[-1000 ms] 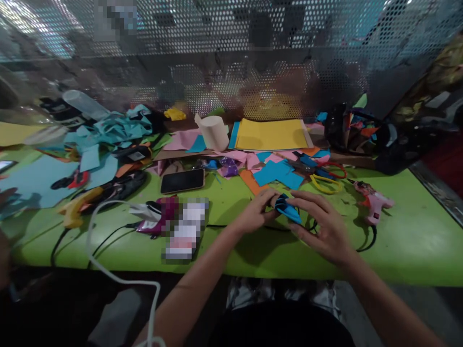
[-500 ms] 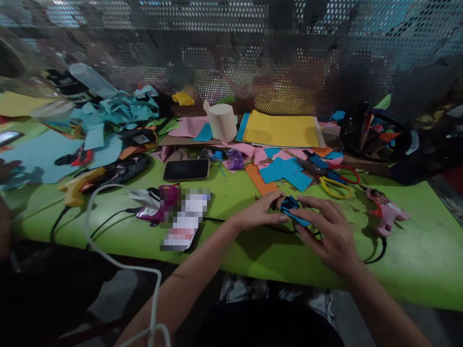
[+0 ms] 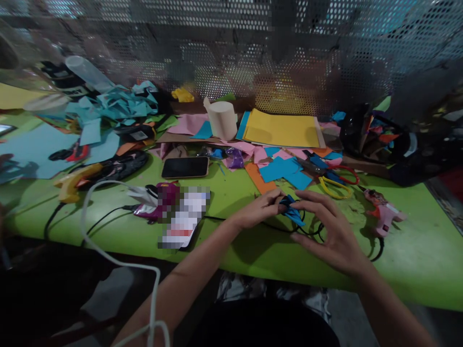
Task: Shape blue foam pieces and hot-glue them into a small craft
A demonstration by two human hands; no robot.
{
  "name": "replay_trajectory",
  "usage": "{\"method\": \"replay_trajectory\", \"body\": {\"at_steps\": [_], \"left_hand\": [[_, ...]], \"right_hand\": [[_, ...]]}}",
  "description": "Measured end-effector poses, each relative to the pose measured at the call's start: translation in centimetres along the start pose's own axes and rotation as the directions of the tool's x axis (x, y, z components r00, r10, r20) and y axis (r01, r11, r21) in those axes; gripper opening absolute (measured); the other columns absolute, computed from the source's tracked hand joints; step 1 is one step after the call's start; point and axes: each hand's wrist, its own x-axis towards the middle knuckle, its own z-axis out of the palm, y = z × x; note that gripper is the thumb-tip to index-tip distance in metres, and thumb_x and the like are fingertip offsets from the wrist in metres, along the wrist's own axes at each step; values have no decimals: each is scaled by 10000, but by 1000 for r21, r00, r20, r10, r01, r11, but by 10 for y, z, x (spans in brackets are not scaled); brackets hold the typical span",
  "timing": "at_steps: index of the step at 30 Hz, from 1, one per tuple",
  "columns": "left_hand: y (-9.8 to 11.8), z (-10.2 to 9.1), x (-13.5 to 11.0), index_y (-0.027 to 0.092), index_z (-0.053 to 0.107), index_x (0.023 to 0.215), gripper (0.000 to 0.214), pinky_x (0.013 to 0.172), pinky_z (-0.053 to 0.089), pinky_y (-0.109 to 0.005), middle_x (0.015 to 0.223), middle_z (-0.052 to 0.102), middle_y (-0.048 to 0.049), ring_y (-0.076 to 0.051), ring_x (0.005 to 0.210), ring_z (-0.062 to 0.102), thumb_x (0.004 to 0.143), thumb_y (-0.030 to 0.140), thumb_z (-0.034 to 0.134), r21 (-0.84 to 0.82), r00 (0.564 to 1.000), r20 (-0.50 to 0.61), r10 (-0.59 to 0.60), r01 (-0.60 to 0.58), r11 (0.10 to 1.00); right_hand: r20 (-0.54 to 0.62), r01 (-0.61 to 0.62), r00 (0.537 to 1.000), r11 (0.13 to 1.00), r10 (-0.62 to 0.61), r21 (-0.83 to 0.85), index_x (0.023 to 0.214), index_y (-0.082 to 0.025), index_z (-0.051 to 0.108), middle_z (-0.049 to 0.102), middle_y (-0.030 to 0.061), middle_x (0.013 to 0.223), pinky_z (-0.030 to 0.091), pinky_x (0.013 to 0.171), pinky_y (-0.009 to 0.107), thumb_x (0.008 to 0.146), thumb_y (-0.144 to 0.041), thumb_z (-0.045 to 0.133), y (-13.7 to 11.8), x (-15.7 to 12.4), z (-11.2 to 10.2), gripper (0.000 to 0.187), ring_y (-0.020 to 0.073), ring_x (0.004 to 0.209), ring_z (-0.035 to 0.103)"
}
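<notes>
A small folded piece of blue paper (image 3: 295, 216) is pinched between the thumb and fingers of my left hand (image 3: 261, 209), just above the front part of the green table (image 3: 253, 250). My right hand (image 3: 331, 233) stands to the right of the paper with thumb and fingers spread apart. Its fingertips are close to the paper; whether one touches it, I cannot tell. Black cable loops show between the two hands. Behind them lie loose blue paper squares (image 3: 280, 169) and an orange strip (image 3: 259, 178).
A pink glue gun (image 3: 388, 218) lies at right, near yellow-handled scissors (image 3: 334, 189). Two phones, one dark (image 3: 185, 167) and one lit (image 3: 186, 217), lie left of my hands. Further left is a yellow glue gun (image 3: 74, 182). A white roll (image 3: 222, 120) stands behind.
My right hand has opened and drawn off the blue paper, its thumb and fingers spreading. The left hand keeps the paper, which now shows a more open, pointed shape.
</notes>
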Motion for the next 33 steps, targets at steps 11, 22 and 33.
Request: {"method": "replay_trajectory", "body": {"at_steps": [11, 22, 33], "left_hand": [[0, -3, 0, 210, 556, 978, 262, 787, 461, -328, 905, 553, -28, -209, 879, 526, 838, 430, 583, -35, 995, 95, 7, -4, 999], [2, -4, -2, 211, 579, 1030, 334, 853, 476, -350, 989, 603, -47, -233, 974, 558, 834, 480, 600, -78, 996, 91, 10, -3, 997], [1, -2, -2, 207, 579, 935, 295, 857, 473, -359, 933, 596, -40, -228, 926, 567, 866, 492, 540, -80, 998, 62, 16, -11, 997]], "right_hand": [[44, -45, 998, 999, 46, -30, 1253, -267, 560, 555, 120, 1379, 464, 1014, 502, 820, -500, 703, 2, 1, 4, 512, 313, 1270, 518], [45, -5, 999, 998, 8, -65, 1234, -296, 588, 549, 112, 1385, 474, 994, 507, 851, -434, 681, 5, 1, 6, 417, 311, 1263, 524], [36, 78, 996, 995, -76, -62, 1251, -280, 586, 581, 114, 1337, 475, 986, 490, 891, -380, 641, 4, 1, 4, 377, 293, 1237, 540]]}}
